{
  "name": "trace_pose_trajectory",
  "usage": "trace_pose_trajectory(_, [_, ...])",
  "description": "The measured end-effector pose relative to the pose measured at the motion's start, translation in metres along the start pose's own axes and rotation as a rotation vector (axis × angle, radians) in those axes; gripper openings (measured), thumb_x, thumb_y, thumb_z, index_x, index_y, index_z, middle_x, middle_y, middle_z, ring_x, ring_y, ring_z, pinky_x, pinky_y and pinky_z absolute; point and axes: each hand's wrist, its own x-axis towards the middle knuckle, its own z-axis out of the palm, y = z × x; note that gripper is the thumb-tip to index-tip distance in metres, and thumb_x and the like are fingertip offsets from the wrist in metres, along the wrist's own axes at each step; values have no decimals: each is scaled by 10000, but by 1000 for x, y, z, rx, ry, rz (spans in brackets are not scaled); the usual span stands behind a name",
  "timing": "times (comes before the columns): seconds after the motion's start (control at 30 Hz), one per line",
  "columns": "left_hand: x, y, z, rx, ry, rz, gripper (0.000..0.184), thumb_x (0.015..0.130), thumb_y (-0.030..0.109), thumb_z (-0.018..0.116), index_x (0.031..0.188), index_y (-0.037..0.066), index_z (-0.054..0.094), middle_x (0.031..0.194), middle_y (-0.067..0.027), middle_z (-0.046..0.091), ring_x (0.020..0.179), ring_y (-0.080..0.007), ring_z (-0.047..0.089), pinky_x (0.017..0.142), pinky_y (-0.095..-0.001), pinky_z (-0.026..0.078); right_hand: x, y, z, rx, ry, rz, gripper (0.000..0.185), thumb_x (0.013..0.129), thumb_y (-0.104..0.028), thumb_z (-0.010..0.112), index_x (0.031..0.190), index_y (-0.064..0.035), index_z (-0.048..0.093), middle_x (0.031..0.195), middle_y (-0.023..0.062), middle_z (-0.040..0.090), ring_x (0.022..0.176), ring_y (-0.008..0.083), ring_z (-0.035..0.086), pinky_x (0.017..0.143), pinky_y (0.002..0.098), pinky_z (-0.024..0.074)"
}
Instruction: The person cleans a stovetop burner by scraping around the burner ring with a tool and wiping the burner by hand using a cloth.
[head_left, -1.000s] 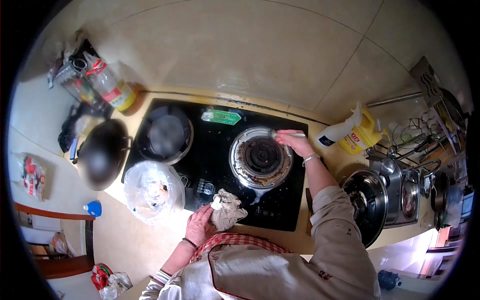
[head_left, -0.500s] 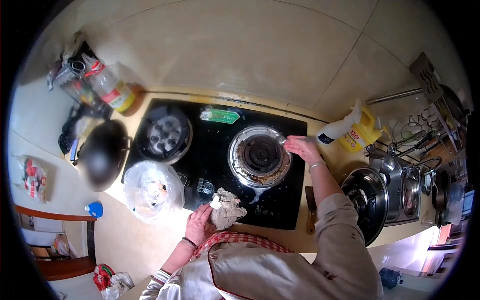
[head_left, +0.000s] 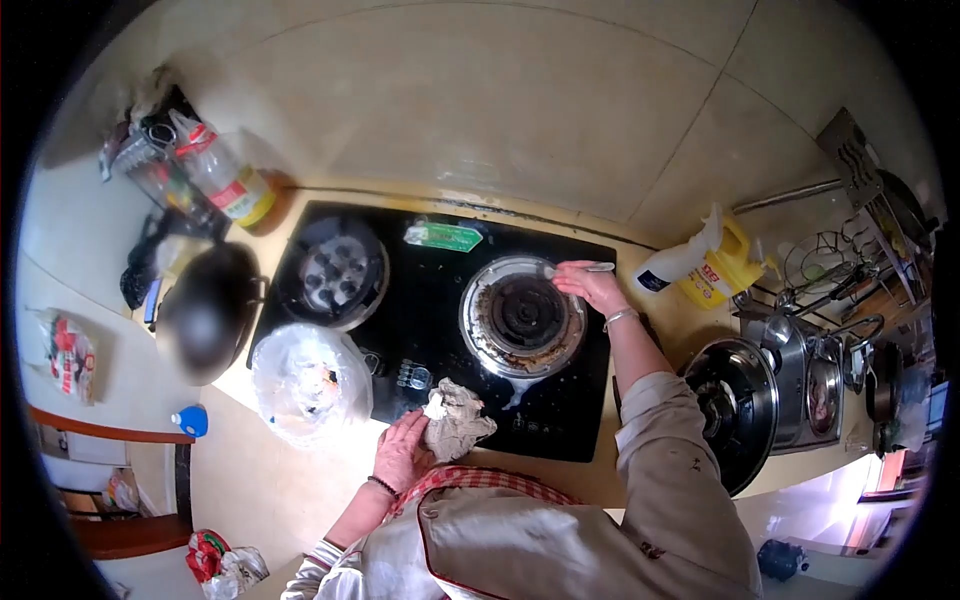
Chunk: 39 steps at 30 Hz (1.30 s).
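Observation:
My right hand (head_left: 590, 285) is closed around a slim tool with a grey handle (head_left: 600, 267). Its tip touches the upper right rim of the right burner (head_left: 523, 315), whose metal ring is caked with brown and black grime. What kind of tool it is cannot be made out. My left hand (head_left: 402, 452) lies with fingers stretched at the front edge of the black glass hob (head_left: 430, 300). Right beside its fingertips is a crumpled greyish rag (head_left: 458, 425). A pale wet-looking smear (head_left: 520, 390) spreads just below the burner ring.
A clear plastic bag (head_left: 312, 385) with scraps sits at the hob's front left, by a black wok (head_left: 212, 312). The left burner (head_left: 340, 275) is at the back. A yellow-and-white jug (head_left: 720, 262) and a dark steel pan (head_left: 738, 400) are on the right.
My right hand has shifted slightly left and up along the burner rim, and the tool's handle now points right. My left hand and the rag have hardly moved.

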Motion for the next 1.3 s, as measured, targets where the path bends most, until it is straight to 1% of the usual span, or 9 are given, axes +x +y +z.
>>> trace_pose_trajectory(0.2, [2, -1, -1, -18, 7, 7, 704, 647, 162, 767, 1284, 81, 477, 1364, -122, 454, 1231, -315, 444, 1028, -414, 361, -10, -1, -30, 46, -113, 70, 346, 903, -130, 606, 1157, 93, 534, 1060, 212, 622, 974, 282, 639, 887, 355, 534])
trace_pose_trajectory(0.4, [2, 1, 0, -7, 11, 5, 707, 638, 156, 768, 1279, 75, 482, 1358, -131, 457, 1231, -321, 446, 1033, -415, 361, 5, 8, -10, 143, -107, 12, 354, 899, -159, 621, 1143, 87, 546, 1029, 206, 632, 961, 271, 645, 873, 354, 541])
trace_pose_trajectory(0.53, [2, -2, 0, -10, 5, 11, 707, 640, 166, 768, 1281, 76, 483, 1355, -131, 460, 1236, -321, 441, 1037, -413, 357, 9, 3, -6, 93, -107, 27, 344, 894, -159, 625, 1136, 76, 552, 1022, 203, 638, 934, 265, 656, 854, 362, 550])
trace_pose_trajectory(0.83, [0, -1, 2, -14, 17, 4, 730, 644, 167, 764, 1303, 82, 464, 1367, -115, 450, 1240, -319, 438, 1036, -422, 350, -39, 3, -38, 95, 0, 62, 341, 890, -131, 597, 1122, 110, 529, 997, 225, 631, 917, 284, 655, 862, 378, 550])
trace_pose_trajectory(0.9, [0, -3, 3, -10, 20, 4, 733, 643, 167, 764, 1305, 81, 461, 1368, -113, 450, 1241, -320, 437, 1037, -424, 349, -38, 0, -34, 61, 19, 90, 330, 891, -108, 594, 1138, 97, 520, 1030, 227, 613, 974, 300, 635, 897, 401, 528])
trace_pose_trajectory(1.0, [0, -7, 7, -9, 19, 14, 735, 639, 163, 765, 1304, 84, 462, 1370, -114, 448, 1244, -323, 433, 1038, -425, 347, -17, 11, -24, 154, -23, -9, 310, 881, -128, 613, 1102, 81, 558, 1001, 216, 636, 911, 283, 661, 839, 370, 560])
trace_pose_trajectory(1.03, [0, -8, 8, -35, 1, -5, 724, 660, 179, 745, 1318, 112, 452, 1388, -95, 433, 1272, -304, 409, 1054, -422, 322, -10, 11, -21, 157, -24, -11, 310, 881, -128, 613, 1102, 81, 558, 1001, 216, 636, 911, 283, 661, 839, 370, 560])
trace_pose_trajectory(1.07, [-1, -9, 9, -60, -17, -23, 714, 680, 195, 725, 1333, 139, 441, 1406, -75, 418, 1300, -284, 384, 1069, -419, 298, -3, 11, -18, 158, -24, 9, 300, 881, -126, 614, 1095, 77, 564, 1002, 214, 639, 911, 281, 662, 835, 370, 561])
trace_pose_trajectory(1.3, [-1, -5, 8, -30, -14, -28, 713, 691, 198, 727, 1338, 142, 433, 1412, -73, 408, 1302, -288, 380, 1067, -423, 301, 20, -4, -7, 98, -137, 74, 298, 896, -124, 604, 1101, 90, 570, 998, 212, 643, 901, 272, 666, 825, 352, 560])
